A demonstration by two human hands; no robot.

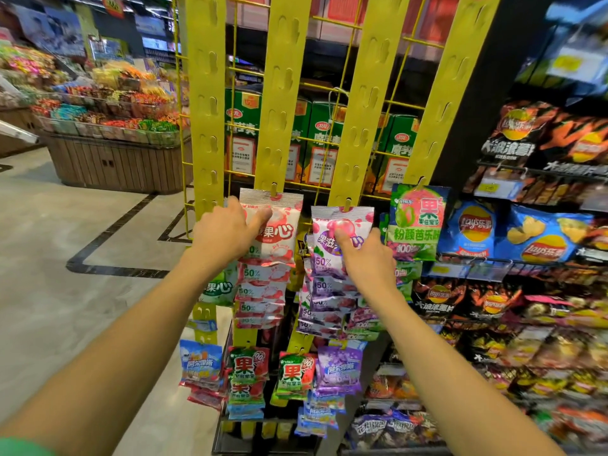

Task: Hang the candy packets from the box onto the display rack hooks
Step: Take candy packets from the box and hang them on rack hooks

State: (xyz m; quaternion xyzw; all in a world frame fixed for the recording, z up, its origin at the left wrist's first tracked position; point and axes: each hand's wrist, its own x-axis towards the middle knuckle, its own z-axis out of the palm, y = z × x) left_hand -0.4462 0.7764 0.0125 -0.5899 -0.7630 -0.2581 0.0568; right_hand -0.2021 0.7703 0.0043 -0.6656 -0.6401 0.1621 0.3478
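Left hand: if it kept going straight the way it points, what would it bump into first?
Probably the white and red candy packet. The left hand already has its thumb on that packet's front, so nothing seems to lie between them, though depth is hard to judge.

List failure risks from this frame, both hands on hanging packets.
1. The left hand holds the white-and-red packet, which hangs from one yellow strip tab; a downward tug could tear the hole or pop it off.
2. The right hand grips the top purple packet above a dense overlapping stack; pulling may dislodge lower ones.
3. Motion blur hides tab seating, so a half-hooked packet may go unnoticed.
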